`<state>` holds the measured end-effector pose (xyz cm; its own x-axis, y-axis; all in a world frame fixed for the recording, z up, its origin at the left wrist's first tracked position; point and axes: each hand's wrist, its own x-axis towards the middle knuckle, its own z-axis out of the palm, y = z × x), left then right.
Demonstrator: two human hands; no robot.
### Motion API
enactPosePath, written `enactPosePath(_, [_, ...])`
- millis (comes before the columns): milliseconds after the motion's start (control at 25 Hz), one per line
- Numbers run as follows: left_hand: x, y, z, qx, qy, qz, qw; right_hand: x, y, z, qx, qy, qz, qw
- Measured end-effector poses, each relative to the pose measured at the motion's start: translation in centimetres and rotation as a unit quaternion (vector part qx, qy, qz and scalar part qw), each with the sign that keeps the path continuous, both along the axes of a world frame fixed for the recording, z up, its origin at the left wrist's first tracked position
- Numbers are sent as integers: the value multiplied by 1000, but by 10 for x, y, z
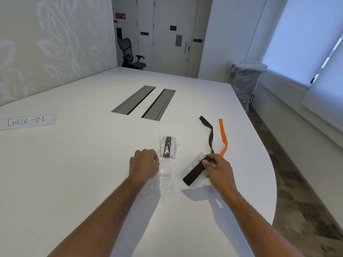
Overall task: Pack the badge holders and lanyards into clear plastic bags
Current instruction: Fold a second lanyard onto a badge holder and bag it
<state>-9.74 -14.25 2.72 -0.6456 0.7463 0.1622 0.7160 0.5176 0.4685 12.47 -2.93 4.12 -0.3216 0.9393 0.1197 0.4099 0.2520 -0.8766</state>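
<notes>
- Right hand [219,169] pinches a badge holder [194,170] with the black lanyard [210,138] folded across it, lifted just off the white table [74,164]
- Left hand [144,164], fingers curled, sits on the empty clear bags [165,184]; whether it grips one, can't tell
- Packed bag [168,148] lies just beyond the left hand
- Orange lanyard [223,138] lies beside the black one

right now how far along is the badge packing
Done: one packed bag with a black lanyard inside lies on the table. In hand: the right hand grips a badge holder with a black lanyard folded over it, its tail trailing away; the left hand rests curled on an empty clear bag. Left: bagging this set, then the orange lanyard.
</notes>
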Motion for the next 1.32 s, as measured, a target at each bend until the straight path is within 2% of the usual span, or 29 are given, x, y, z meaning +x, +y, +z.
enactPosePath(120, [1, 4, 6, 21, -48, -36, 998, 3, -1, 3, 14, 71, -28, 997])
enactPosePath(280, [7, 12, 13, 38, -103, -146, 983, 9, 0, 12, 23, 175, -57, 983])
enactPosePath(520, [31, 25, 20, 40, -151, -294, 943, 13, 1, 27, 0, 236, -81, 968])
enactPosePath(680, [42, 31, 26, 49, -178, -334, 924, 16, -2, 30, -9, 234, -80, 969])
enactPosePath(1000, [46, 35, 35, 72, -251, -340, 904, 23, -4, 20, 20, 170, -58, 983])
enactPosePath(1320, [41, 36, 31, 81, -278, -324, 900, 30, -1, 26, 50, 87, -17, 995])
